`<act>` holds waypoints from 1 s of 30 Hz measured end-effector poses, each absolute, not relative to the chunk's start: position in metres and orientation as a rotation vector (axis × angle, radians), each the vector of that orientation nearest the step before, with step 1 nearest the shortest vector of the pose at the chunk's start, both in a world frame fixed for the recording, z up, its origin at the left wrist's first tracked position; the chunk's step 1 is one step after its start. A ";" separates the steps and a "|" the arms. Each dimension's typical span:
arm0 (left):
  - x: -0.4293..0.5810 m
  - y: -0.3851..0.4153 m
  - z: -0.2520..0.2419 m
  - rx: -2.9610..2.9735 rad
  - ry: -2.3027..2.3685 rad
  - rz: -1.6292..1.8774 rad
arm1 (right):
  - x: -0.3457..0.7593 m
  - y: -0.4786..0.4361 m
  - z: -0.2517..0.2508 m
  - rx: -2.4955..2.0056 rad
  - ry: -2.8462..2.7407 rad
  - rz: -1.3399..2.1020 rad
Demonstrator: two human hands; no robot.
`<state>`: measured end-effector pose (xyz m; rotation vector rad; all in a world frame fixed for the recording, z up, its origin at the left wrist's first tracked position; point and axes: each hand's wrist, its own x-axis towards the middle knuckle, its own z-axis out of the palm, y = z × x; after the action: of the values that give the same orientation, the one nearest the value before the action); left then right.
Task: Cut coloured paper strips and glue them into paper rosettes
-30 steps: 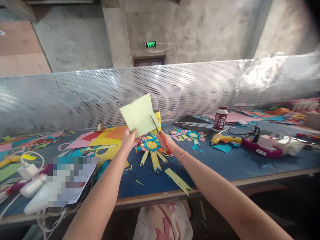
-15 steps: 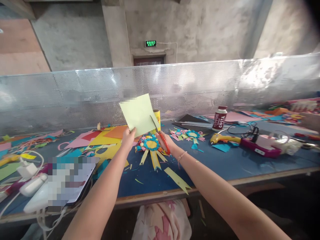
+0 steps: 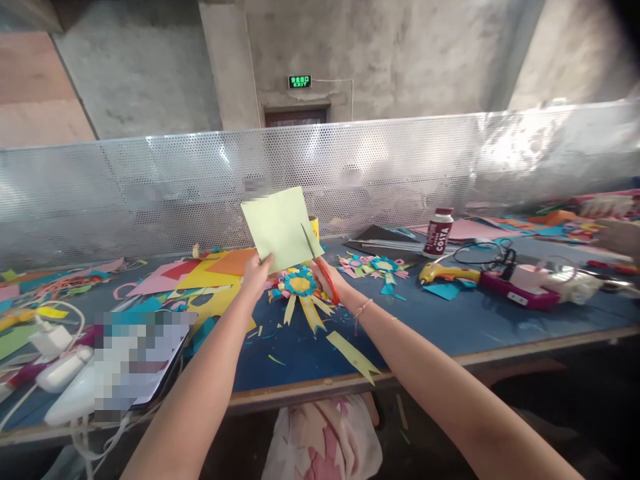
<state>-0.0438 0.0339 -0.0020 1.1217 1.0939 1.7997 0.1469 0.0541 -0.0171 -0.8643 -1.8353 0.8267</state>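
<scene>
The left hand (image 3: 257,272) pinches the lower edge of a pale green, four-sided paper sheet (image 3: 279,227), held up above the blue table (image 3: 306,367). Below the sheet lies a blue-and-yellow paper rosette (image 3: 300,286) with ribbon tails. Red-handled metal scissors (image 3: 327,280) overlap the sheet's right side, perhaps cutting it; the right hand (image 3: 343,285) is clamped on their handles. A pale green notched paper strip (image 3: 351,355) lies near the table's front edge.

We look out through a single camera worn on the head, facing forward and down over the bench (image 3: 450,327). Our forearms (image 3: 213,380) run in from the bottom edge to the hands (image 3: 255,277), close to us and near mid-view. The wide view takes in the bench's near edge, then the perforated screen (image 3: 410,157) and the wall (image 3: 410,53) farther off.
</scene>
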 end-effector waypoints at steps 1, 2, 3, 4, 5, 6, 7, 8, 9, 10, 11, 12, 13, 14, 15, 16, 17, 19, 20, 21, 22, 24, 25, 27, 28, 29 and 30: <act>-0.044 0.034 -0.002 1.127 1.082 1.797 | 0.147 0.053 -0.016 -0.882 -1.836 0.844; -0.044 0.034 -0.003 1.131 1.074 1.794 | 0.147 0.053 -0.016 -0.904 -1.837 0.861; -0.044 0.034 -0.003 1.136 1.073 1.789 | 0.147 0.053 -0.015 -0.923 -1.836 0.866; -0.043 0.033 -0.003 1.141 1.074 1.782 | 0.147 0.052 -0.015 -0.936 -1.834 0.863; -0.043 0.033 -0.002 1.147 1.076 1.776 | 0.147 0.052 -0.015 -0.944 -1.835 0.856; -0.043 0.033 -0.002 1.152 1.076 1.772 | 0.147 0.052 -0.014 -0.949 -1.837 0.846; -0.043 0.033 -0.002 1.156 1.073 1.770 | 0.147 0.052 -0.014 -0.952 -1.839 0.831; -0.043 0.033 -0.003 1.158 1.068 1.768 | 0.147 0.052 -0.014 -0.955 -1.843 0.814; -0.043 0.033 -0.003 1.160 1.062 1.766 | 0.147 0.052 -0.014 -0.962 -1.848 0.792; -0.044 0.033 -0.003 1.159 1.056 1.764 | 0.147 0.052 -0.014 -0.968 -1.855 0.769; -0.044 0.033 -0.004 1.159 1.055 1.764 | 0.147 0.053 -0.015 -0.972 -1.863 0.740; -0.044 0.034 -0.004 1.157 1.057 1.766 | 0.147 0.053 -0.015 -0.974 -1.873 0.709; -0.044 0.035 -0.004 1.161 1.059 1.770 | 0.147 0.054 -0.015 -0.975 -1.884 0.676; -0.045 0.035 -0.005 1.168 1.057 1.776 | 0.147 0.055 -0.016 -0.977 -1.895 0.641; -0.045 0.035 -0.005 1.176 1.049 1.786 | 0.147 0.057 -0.016 -0.979 -1.904 0.606; -0.045 0.036 -0.005 1.183 1.041 1.795 | 0.147 0.058 -0.016 -0.983 -1.914 0.574; -0.045 0.036 -0.005 1.188 1.036 1.798 | 0.147 0.058 -0.017 -0.991 -1.920 0.547; -0.044 0.035 -0.004 1.189 1.044 1.792 | 0.147 0.059 -0.017 -1.006 -1.926 0.512; -0.043 0.034 -0.004 1.187 1.060 1.784 | 0.147 0.059 -0.016 -1.011 -1.926 0.504; -0.043 0.033 -0.003 1.187 1.074 1.777 | 0.146 0.059 -0.016 -1.019 -1.925 0.503; -0.043 0.033 -0.003 1.188 1.083 1.772 | 0.146 0.059 -0.015 -1.026 -1.924 0.508; -0.043 0.033 -0.002 1.186 1.081 1.777 | 0.146 0.057 -0.014 -1.026 -1.923 0.526; -0.043 0.033 -0.002 1.182 1.079 1.778 | 0.146 0.057 -0.013 -1.024 -1.920 0.540; -0.044 0.034 -0.003 1.177 1.080 1.774 | 0.145 0.056 -0.013 -1.018 -1.905 0.577; -0.044 0.034 -0.003 1.176 1.081 1.771 | 0.145 0.056 -0.014 -1.015 -1.890 0.605; -0.044 0.034 -0.003 1.176 1.080 1.769 | 0.145 0.057 -0.015 -1.010 -1.867 0.642; -0.044 0.034 -0.003 1.174 1.076 1.767 | 0.144 0.058 -0.016 -0.999 -1.840 0.687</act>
<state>-0.0436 0.0337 -0.0027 1.1743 1.0760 1.7670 0.1443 0.0576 -0.0163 -0.9992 -1.8397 0.6869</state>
